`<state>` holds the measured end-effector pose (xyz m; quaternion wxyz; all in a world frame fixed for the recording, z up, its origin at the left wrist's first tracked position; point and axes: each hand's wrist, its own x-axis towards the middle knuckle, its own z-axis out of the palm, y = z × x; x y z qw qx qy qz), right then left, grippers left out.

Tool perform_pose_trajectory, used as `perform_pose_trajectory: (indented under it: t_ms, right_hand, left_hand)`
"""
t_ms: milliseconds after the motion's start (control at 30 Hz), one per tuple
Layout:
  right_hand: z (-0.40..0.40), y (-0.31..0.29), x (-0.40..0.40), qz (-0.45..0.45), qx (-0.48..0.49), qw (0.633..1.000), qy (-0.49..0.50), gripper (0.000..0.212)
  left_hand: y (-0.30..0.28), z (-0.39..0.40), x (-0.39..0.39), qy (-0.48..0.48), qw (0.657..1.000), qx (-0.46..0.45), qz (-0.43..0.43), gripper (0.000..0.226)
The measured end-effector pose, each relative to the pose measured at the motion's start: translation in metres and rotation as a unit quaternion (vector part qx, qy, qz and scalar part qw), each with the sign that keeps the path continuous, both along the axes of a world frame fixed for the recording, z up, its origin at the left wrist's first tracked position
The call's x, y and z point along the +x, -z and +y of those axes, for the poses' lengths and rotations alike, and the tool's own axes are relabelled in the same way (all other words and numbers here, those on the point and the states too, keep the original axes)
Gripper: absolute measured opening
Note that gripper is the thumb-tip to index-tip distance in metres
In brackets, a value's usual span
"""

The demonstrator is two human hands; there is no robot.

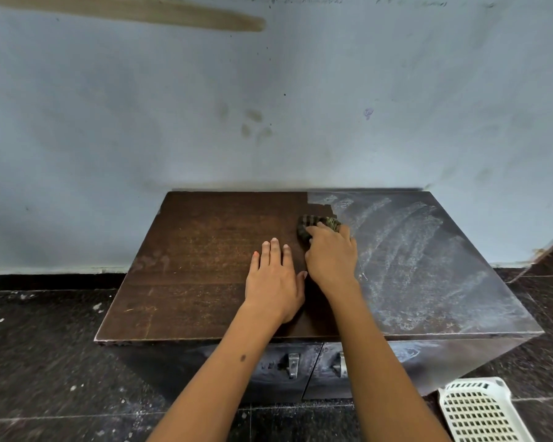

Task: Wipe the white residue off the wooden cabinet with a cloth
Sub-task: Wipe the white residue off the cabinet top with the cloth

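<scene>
Right hand (331,256) curled over a small, dark, crumpled cloth with a green-and-black checked weave (316,225), pressing it onto the top of a low dark-brown wooden cabinet (205,266); left hand (273,279) just beside it, flat, fingers straight and close together, palm down on the wood. Bunched cloth showing only beyond the right fingertips, at the boundary between bare wood under and to the left of both hands and a chalky white residue (412,256) smeared in streaks over everything to the right of the right hand. Soft and light by the look of it, easily wadded, likely best held as here, gathered under the palm with the fingers wrapped over the top so pressure reaches the surface. Residue appearing thin and powdery, probably yielding to firm strokes but apt to smear rather than lift. Cabinet seemingly heavy and rigid, steady under the bracing left palm. Roughly half the top apparently left to clean. Below the forearms, two metal door handles (292,365) on the cabinet front; to the lower right of the right arm, a white perforated plastic basket (479,409) on the dark speckled floor (45,362). Beyond the hands, a stained pale blue wall (173,122). No brand, label or legible writing visible anywhere.
</scene>
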<state>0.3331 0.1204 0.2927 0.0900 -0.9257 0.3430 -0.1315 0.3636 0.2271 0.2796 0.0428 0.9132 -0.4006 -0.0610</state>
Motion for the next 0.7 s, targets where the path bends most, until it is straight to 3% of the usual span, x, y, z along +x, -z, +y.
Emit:
perform_pose_trajectory:
  t_ms: [300,467,700]
  right_hand:
    - [-0.009,-0.002,0.011,0.002,0.009,1.0,0.011,0.033]
    - [0.015,0.005,-0.023,-0.008,-0.008,1.0,0.012,0.036]
    - [-0.012,-0.004,0.02,-0.001,0.01,1.0,0.018,0.032]
  left_hand:
    - [0.011,-0.002,-0.004,-0.009,0.999,-0.031,-0.02,0.062]
    - [0.02,0.001,-0.005,-0.008,0.997,-0.065,-0.036,0.093]
    - [0.021,0.0,-0.007,-0.016,0.994,-0.103,-0.035,0.092]
